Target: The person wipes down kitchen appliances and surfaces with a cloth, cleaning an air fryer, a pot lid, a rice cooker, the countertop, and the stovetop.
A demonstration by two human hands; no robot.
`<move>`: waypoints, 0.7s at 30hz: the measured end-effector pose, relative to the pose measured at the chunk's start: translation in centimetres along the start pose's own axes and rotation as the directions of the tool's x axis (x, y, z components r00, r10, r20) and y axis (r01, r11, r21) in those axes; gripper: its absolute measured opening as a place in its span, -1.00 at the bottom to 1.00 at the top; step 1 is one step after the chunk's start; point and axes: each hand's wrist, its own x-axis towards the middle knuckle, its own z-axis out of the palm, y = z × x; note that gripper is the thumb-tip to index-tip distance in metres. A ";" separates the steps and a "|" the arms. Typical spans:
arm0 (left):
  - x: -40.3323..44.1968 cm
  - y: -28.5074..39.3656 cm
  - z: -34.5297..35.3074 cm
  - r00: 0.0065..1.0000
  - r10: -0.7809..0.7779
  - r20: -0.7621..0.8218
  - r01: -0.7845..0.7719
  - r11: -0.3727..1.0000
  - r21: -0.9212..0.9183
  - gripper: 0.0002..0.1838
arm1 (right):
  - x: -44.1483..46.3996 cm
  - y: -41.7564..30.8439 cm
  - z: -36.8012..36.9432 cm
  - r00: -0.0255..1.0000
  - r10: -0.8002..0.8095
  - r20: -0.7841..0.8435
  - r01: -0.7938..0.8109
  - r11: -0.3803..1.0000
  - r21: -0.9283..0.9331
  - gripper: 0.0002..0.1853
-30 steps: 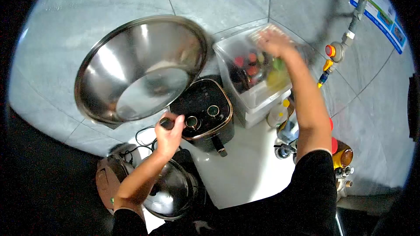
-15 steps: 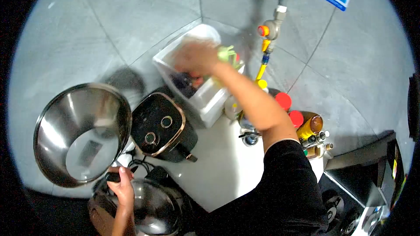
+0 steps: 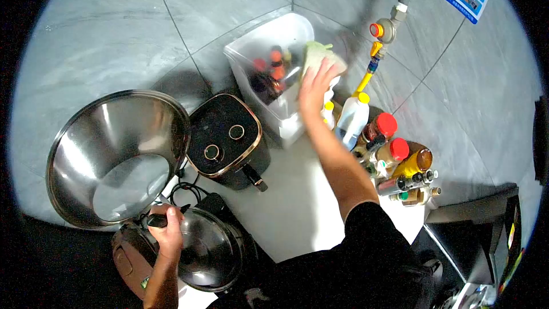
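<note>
My left hand [image 3: 167, 230] is wrapped round the black handle of a large steel wok [image 3: 117, 160], which is tilted so that its inside shows. My right hand [image 3: 315, 87] presses on a pale green cloth-like item [image 3: 321, 60] at the right side of a clear plastic bin [image 3: 251, 74]; whether the fingers grip it is hard to tell. Inside the bin stand several bottles with red and orange tops [image 3: 277, 64]. A black air fryer [image 3: 229, 140] stands between the wok and the bin.
Right of the bin are a white bottle with a yellow cap [image 3: 354, 115], red-lidded jars [image 3: 386, 125] and several sauce bottles. A gas valve [image 3: 384, 31] with a yellow hose is on the wall. A glass-lidded pot [image 3: 209, 249] sits near my left forearm.
The view has shifted. My right hand has moved from over the bin to its right side, at the pale green item. My left hand still holds the wok, now lower left in view.
</note>
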 end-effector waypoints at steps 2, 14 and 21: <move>0.2 -0.2 -0.2 1.000 0.005 0.029 -0.005 1.000 0.010 -0.89 | -5.9 -1.7 -1.0 0.979 -0.173 0.111 0.181 0.981 -0.063 -0.37; 0.0 0.4 -0.5 0.999 -0.022 0.037 0.023 0.999 -0.026 -0.87 | 7.7 7.5 1.0 0.944 0.328 -0.044 -0.315 0.931 0.186 -0.29; 0.4 0.1 -0.9 0.994 -0.021 0.108 0.014 0.998 0.066 -0.87 | -7.0 -2.4 -0.4 0.971 -0.239 0.013 0.239 0.971 0.006 -0.36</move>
